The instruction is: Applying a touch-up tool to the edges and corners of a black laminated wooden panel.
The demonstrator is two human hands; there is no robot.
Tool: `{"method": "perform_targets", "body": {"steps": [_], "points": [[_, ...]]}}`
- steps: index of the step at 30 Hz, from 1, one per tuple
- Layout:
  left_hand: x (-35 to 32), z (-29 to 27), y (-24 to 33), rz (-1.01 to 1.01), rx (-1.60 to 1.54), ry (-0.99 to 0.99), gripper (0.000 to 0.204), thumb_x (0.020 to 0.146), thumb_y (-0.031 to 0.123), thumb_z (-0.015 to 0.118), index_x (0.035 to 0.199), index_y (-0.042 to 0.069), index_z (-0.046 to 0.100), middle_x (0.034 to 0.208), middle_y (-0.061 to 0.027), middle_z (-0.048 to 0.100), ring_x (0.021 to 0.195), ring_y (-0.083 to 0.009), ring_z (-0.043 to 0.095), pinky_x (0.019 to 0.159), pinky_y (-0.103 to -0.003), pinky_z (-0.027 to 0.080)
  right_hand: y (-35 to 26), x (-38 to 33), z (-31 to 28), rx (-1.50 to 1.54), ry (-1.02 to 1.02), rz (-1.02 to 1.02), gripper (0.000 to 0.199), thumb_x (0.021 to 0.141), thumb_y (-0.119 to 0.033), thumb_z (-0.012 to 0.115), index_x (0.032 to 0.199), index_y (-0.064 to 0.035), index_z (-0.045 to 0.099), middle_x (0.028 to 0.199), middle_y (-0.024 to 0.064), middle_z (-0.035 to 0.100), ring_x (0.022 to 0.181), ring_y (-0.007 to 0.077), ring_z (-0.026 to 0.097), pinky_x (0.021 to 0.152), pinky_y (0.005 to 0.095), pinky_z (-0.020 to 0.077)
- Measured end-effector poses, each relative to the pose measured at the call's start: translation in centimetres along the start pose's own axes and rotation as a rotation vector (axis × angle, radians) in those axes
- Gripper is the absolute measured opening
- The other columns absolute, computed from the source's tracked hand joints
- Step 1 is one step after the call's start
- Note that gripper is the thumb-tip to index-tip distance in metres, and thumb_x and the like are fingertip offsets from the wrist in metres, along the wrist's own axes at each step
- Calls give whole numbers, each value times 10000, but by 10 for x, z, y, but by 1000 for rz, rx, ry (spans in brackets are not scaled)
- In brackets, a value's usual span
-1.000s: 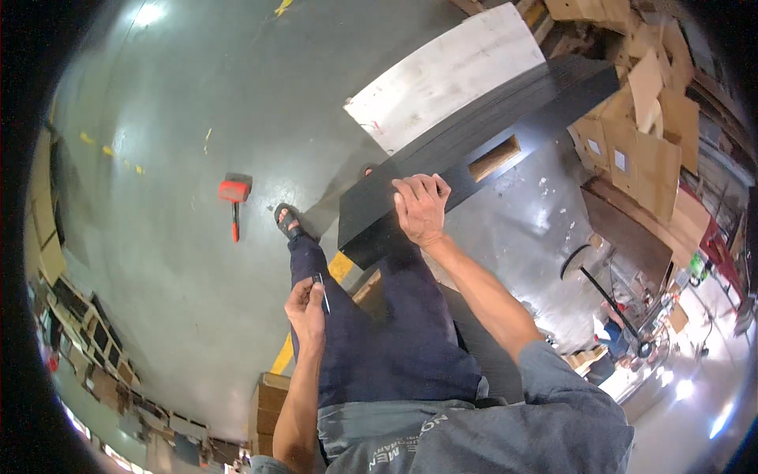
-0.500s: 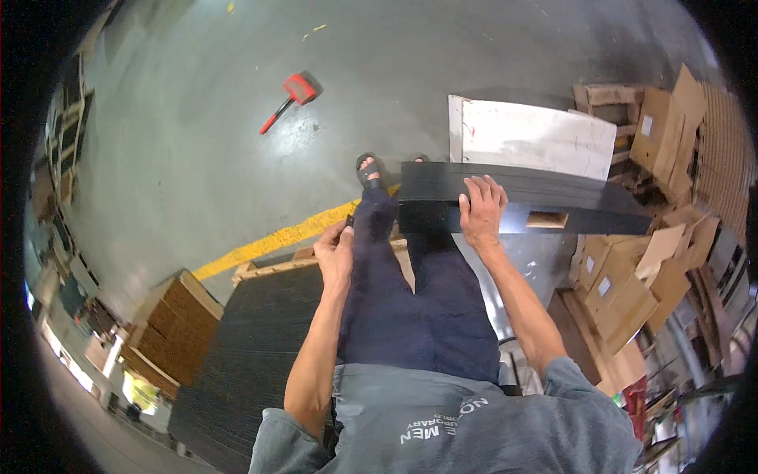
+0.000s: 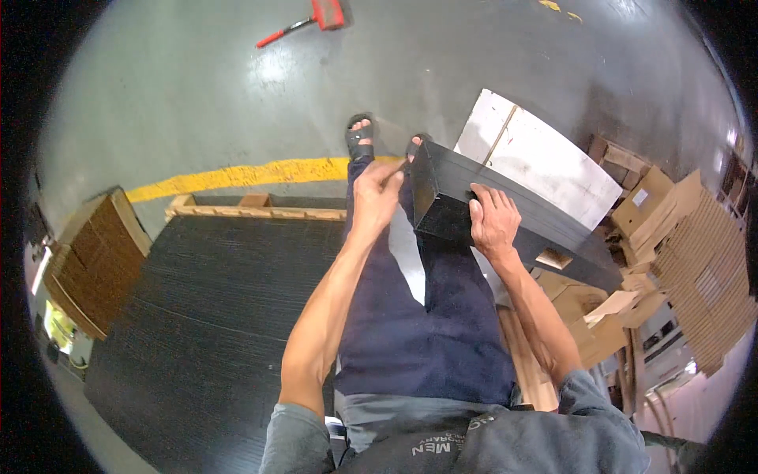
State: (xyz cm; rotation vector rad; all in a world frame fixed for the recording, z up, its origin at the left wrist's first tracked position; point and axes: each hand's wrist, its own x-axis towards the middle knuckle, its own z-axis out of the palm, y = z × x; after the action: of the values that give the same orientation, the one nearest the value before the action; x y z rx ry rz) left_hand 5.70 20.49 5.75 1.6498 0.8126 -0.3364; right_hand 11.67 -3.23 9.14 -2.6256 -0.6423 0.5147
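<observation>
A long black box-shaped panel [image 3: 525, 213] lies slantwise in front of me, with a squared end near my legs and a rectangular cutout showing bare wood. On its near edge rests my right hand [image 3: 495, 223], fingers bent over the top face and thumb on the side. My left hand [image 3: 377, 196] is at the panel's squared end, its thumb and fingers pinched together. A small dark piece [image 3: 407, 166] shows at those fingertips; its kind is too small to make out.
A red-headed mallet [image 3: 328, 14] lies on the floor ahead. Behind the panel is a white board [image 3: 541, 154]. Cardboard boxes [image 3: 655, 209] crowd the right. Left of my legs stands a large black-topped stack [image 3: 221, 308] on wood; a brown stack [image 3: 95, 261] is farther left.
My view has turned rightward, so the panel now appears slanted. My left hand has moved from beside my leg to the panel's end. The right hand stays on the panel.
</observation>
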Motion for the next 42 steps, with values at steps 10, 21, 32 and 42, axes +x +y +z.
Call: {"method": "perform_targets", "body": {"steps": [10,21,32,42], "points": [[49,51,-60,128,-107,-36,244,860,73,646,1076,-2,734,934,-171,693,907,-269,660,839,-340,499,-2,1,16,-55,-13,1,314,977,-266,466,1128,-80,669,1068,121,694,933,321,649,810,428,488],[24,17,-15,132,-90,-48,202,855,31,661,1036,-17,736,959,-155,709,930,-271,684,865,-323,513,-1,2,20,-97,33,-49,375,1007,-313,412,1096,-62,677,1005,122,690,870,312,638,745,432,457],[9,6,11,68,-281,-223,162,891,22,659,1032,-36,714,932,-99,685,901,-187,638,833,-308,492,3,1,18,-138,42,-63,401,1031,-337,383,1072,-68,678,988,111,693,829,284,635,722,393,445],[2,28,3,199,-446,-248,115,856,3,695,961,-32,723,875,-107,693,820,-180,651,753,-287,504,0,-2,16,-117,-2,-11,395,1014,-325,395,1095,-64,681,1024,106,692,861,282,627,746,390,442]]}}
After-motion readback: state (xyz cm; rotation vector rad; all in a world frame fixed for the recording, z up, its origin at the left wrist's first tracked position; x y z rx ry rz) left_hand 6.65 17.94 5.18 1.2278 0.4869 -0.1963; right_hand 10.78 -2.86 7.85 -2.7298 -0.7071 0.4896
